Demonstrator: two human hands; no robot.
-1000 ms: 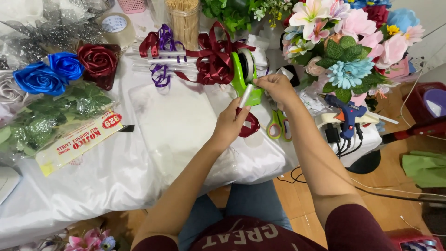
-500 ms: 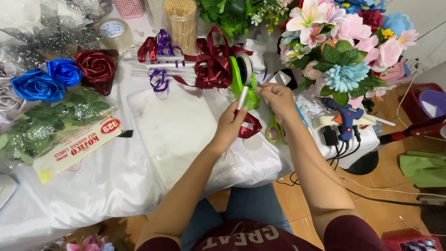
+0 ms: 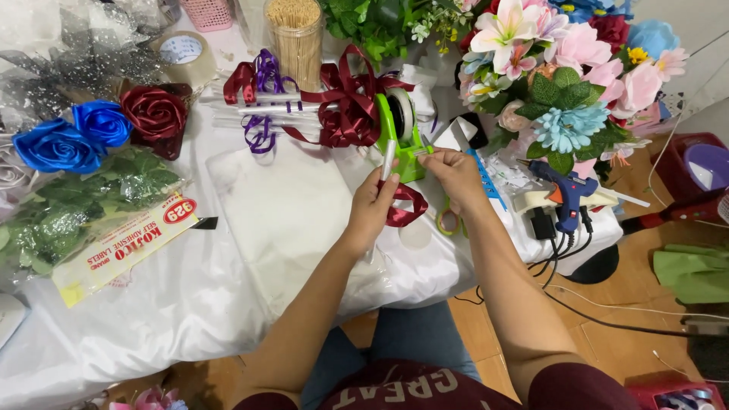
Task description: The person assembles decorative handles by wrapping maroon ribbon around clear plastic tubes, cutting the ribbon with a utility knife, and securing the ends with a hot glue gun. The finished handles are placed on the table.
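Over a white-draped surface (image 3: 152, 304) crowded with craft supplies, a person works at a green tape dispenser (image 3: 400, 140) that stands near the far middle of the cloth, just in front of a dark red ribbon bow (image 3: 345, 102). The left hand (image 3: 373, 205) is closed around a slim white stick (image 3: 388, 159), held nearly upright beside the dispenser; the right hand (image 3: 456, 173) pinches what appears to be the free end of tape (image 3: 420, 152) between thumb and fingers at the dispenser's cutter. A loop of dark red ribbon (image 3: 405, 215) hangs just below the left hand, though whether that hand grips it cannot be told. The risks here look plain: the dispenser is light-looking and stands on loose, wrinkled cloth, so a hard pull could tip it or drag it toward the edge; the tape could fold onto itself or stick to the ribbon loop close beneath; and fingertips sit close to the cutting edge. Scissors with green handles (image 3: 448, 222) lie partly hidden under the right wrist, where a dropped forearm could catch them. A blue glue gun (image 3: 560, 193) rests at the right edge near a large bouquet of artificial flowers (image 3: 562, 83), its cords trailing down, and a stray elbow might snag them. Blue and red fabric roses (image 3: 99, 125) and a jar of wooden sticks (image 3: 295, 34) lie well apart
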